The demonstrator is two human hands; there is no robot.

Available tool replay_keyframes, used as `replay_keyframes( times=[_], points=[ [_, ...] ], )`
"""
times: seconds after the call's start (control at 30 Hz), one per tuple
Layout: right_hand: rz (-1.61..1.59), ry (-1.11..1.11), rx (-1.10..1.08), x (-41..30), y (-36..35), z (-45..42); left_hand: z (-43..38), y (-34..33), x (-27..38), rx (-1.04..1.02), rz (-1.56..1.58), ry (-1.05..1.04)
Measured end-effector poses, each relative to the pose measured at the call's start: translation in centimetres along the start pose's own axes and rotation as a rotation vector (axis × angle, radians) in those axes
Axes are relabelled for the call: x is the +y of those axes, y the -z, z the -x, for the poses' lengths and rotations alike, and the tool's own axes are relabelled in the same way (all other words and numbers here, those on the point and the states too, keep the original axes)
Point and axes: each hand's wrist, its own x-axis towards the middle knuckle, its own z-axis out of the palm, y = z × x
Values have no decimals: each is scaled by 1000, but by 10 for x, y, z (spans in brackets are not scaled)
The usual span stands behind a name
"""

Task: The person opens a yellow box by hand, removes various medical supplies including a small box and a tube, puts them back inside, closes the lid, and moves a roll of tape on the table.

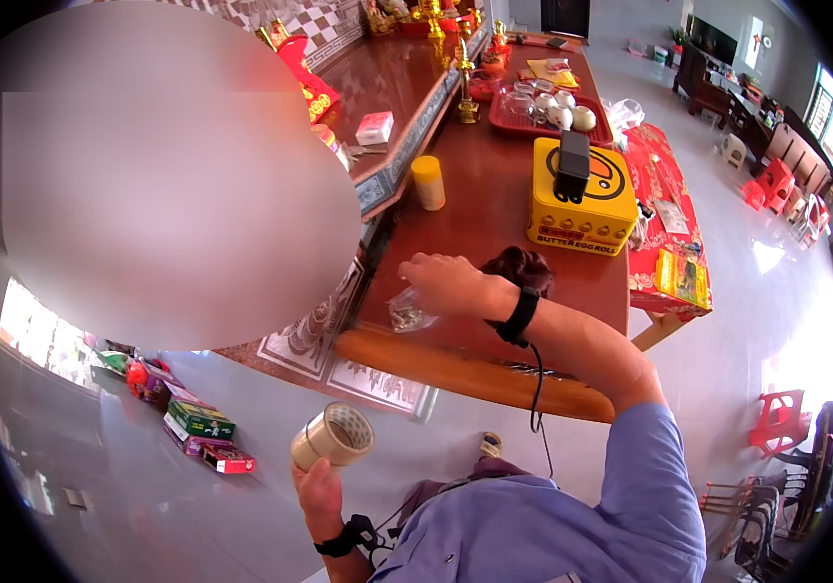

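Note:
My left hand (319, 490) holds a wide roll of packing tape (333, 435) upright over the floor, away from the table. Over the near end of the red-brown wooden table (460, 321) my right hand (446, 283) is stretched out to the left. Beneath and beside its fingers lies a small clear plastic bag (408, 312) with small metallic pieces in it; whether the hand touches the bag I cannot tell. Just beyond the right wrist sits a dark brown bunched item (522, 268). A small jar with a yellow lid (428, 184) stands farther along the table.
A yellow egg roll tin (583, 218) carries a black device (573, 164). Behind it is a red tray (504, 120) with cups and glasses. A low table with a red floral cloth (650, 280) stands at right. A black cable (537, 393) hangs from my right wrist.

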Motion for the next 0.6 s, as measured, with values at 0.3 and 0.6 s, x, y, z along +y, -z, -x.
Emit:
replay_keyframes(
  times=[0.3, 0.6],
  points=[
    [145, 31, -276, -23, 32, 35, -26, -44, 7, -189, 16, -58],
    [-10, -37, -149, -83, 131, 131, -71, -61, 22, -322, 62, 100]
  ],
)
